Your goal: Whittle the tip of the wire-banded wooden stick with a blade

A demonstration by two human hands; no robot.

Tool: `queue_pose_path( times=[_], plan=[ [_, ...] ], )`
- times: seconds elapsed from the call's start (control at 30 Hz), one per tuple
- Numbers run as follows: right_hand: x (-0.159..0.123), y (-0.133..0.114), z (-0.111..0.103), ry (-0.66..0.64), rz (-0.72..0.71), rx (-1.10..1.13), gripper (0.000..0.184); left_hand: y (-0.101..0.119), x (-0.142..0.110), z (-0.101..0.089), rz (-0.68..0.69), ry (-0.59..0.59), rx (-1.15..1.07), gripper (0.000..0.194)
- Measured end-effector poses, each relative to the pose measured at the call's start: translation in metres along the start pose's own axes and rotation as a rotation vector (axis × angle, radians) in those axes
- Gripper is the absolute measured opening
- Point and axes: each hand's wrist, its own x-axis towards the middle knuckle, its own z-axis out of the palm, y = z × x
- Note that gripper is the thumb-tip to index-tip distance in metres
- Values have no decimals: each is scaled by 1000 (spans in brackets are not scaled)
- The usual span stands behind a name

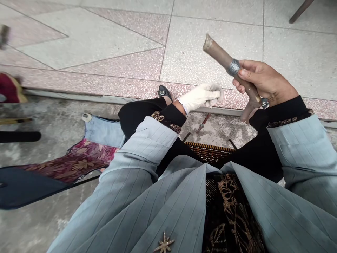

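My right hand is bare and closed round a thick brown wooden handle with a metal wire band, held tilted up to the left above my knee. My left hand wears a white glove; its fingers are curled in a loose fist, resting on my left knee just left of the handle, and I cannot make out anything in it. Both arms are in grey-blue pinstriped sleeves over black cuffs.
I sit on a woven wicker seat over a rough concrete floor. A thin metal rod lies on the floor between my knees. Patterned and denim cloth lies at left. Terrazzo tiles stretch ahead; a dark pole lies far left.
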Motion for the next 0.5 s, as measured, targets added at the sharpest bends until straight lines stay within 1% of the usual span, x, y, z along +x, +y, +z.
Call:
queue_pose_path(
  times=[0.07, 0.13, 0.17, 0.2, 0.23, 0.27, 0.3, 0.37, 0.43, 0.5],
  plan=[
    [7, 8, 0, 127, 8, -17, 45, 1, 0, 5, -10, -15, 7, 28],
    [13, 16, -1, 276, 67, -132, 39, 0, 0, 9, -14, -45, 34, 26],
    [16, 18, -1, 334, 107, -239, 39, -1, 1, 10, -10, -65, 50, 26],
    [17, 20, -1, 367, 147, -378, 40, -2, 1, 10, 2, -86, 64, 25],
    [18, 20, 0, 369, 184, -538, 44, -4, 2, 10, 21, -112, 82, 25],
    [19, 20, 1, 338, 215, -700, 47, -5, 2, 10, 45, -135, 103, 23],
    [18, 20, 3, 278, 239, -849, 50, -6, 2, 9, 73, -155, 130, 22],
    [17, 17, 5, 103, 281, -1051, 51, -6, 0, 7, 123, -165, 210, 20],
    [14, 16, 5, -92, 312, -1105, 45, -3, -2, 4, 142, -150, 302, 18],
    [11, 14, 4, -237, 285, -1049, 36, 1, -5, 1, 132, -137, 369, 17]
  ],
)
